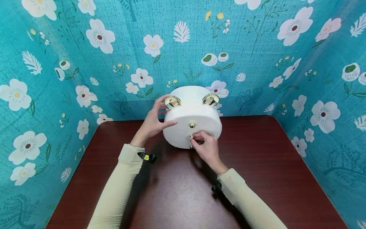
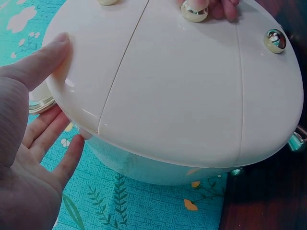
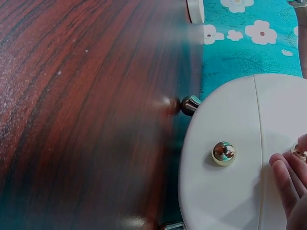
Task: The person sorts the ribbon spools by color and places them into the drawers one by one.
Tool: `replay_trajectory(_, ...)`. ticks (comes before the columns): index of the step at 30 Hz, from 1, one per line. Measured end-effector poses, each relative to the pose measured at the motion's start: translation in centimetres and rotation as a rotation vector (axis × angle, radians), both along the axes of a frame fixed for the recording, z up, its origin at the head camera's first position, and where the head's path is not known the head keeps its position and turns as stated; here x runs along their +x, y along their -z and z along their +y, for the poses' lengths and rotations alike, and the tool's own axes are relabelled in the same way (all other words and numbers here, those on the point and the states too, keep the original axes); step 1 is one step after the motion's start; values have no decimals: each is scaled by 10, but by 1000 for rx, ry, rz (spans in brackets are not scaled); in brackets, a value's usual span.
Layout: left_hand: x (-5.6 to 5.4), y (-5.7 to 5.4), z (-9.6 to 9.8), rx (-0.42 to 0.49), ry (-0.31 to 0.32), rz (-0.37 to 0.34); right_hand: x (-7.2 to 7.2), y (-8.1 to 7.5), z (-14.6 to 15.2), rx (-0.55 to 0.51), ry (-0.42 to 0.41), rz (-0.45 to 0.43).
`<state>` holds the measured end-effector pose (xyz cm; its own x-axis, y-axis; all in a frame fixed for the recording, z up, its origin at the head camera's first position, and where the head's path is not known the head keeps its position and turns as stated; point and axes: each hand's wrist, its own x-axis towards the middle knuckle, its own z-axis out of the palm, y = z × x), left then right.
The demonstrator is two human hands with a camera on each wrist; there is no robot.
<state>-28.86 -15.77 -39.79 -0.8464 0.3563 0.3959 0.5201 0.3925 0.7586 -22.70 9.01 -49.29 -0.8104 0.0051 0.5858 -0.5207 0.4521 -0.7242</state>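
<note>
White case [image 1: 192, 112]: left hand [image 1: 152, 123], fingers spread, seemingly steadies it while the right hand [image 1: 208, 149], fingers pinching the middle knob [image 2: 194, 17], likely attempts opening, calling for a straight pull.

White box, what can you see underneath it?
Shiny feet show beneath the white box, with the dark red table below. The rest of its underside is hidden by the box itself.

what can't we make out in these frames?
Box interior: all views, hidden by its front.
Box back: head view, hidden by the box itself.
Middle knob: left wrist view, partly covered by the right hand.
Top knob: left wrist view, cut off by the top edge.
</note>
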Motion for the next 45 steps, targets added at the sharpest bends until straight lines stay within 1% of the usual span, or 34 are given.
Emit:
replay_trajectory(6, 0, 0, 0, 15, 5, -10, 0, 0, 0, -1, -9, -10)
replay_trajectory(11, 1, -2, 0, 2, 2, -6, 0, 0, 1, -8, -14, -15)
replay_trajectory(16, 2, -1, 0, -3, 4, 0, 0, 1, 2, -8, -17, -16)
replay_trajectory(20, 2, -2, 0, -3, 1, -2, 1, 1, 4, 1, -25, -34)
replay_trajectory(24, 2, -2, 1, -2, 1, -8, 3, 0, 7, -12, -63, -70)
replay_trajectory(28, 1, -2, 0, -2, 1, -15, 6, 0, 12, -5, -91, -78)
replay_trajectory(31, 2, -3, 0, -3, -5, -19, 8, 0, 15, 8, -95, -72)
replay_trajectory(36, 2, -4, 0, -7, -8, -24, 12, 2, 21, 7, -79, -78)
replay_trajectory(40, 2, -3, 1, 3, -4, -32, 14, 6, 26, -5, -66, -130)
replay_trajectory(45, 1, -2, 1, 17, -3, -37, 15, 12, 32, 3, -78, -261)
